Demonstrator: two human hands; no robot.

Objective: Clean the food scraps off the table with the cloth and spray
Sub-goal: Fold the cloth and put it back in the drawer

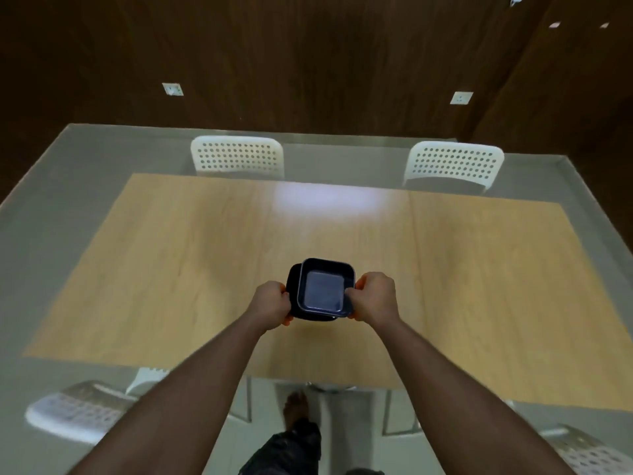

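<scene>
Here, two hands [323, 299] round two stacked dark dishes [323, 291].

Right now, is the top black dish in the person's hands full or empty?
Empty: the top black dish shows a bare, glossy bottom, with no food visible inside. It sits stacked on another dark dish.

Near chairs [78, 413] — blurred, frame-cut; lower dish [294, 286] mostly hidden under the upper.

I observed both arms extended toward 12 o'clock, forearms bare. The left hand [272, 305] and right hand [375, 296] had fingers curled, gripping opposite sides of a dark square dish [323, 291].
</scene>
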